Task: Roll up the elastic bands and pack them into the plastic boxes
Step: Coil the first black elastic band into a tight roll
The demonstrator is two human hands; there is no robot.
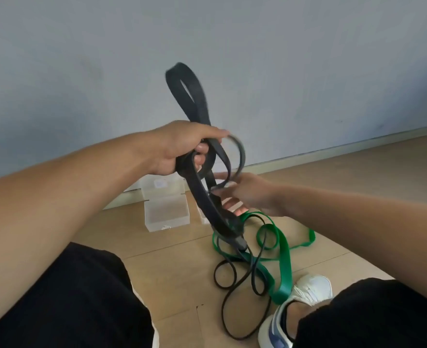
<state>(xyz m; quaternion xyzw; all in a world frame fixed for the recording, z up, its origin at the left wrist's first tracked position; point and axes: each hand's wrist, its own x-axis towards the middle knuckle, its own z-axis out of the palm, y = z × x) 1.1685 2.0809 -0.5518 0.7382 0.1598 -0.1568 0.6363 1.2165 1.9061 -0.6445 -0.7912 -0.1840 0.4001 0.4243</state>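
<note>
Head view: left hand [179, 149] grips the black elastic band [189, 96] aloft for coiling; right hand [242, 194], fingers extended, guides its loops.

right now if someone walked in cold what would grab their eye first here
First, the wide black band held up mid-frame, one loop rising against the grey wall, gripped by the left hand while the right hand touches its hanging part lower down. Next, the bright green band sprawled on the wooden floor, tangled with a thin black band near a white shoe. Behind them, an open clear plastic box sits by the wall.
</note>
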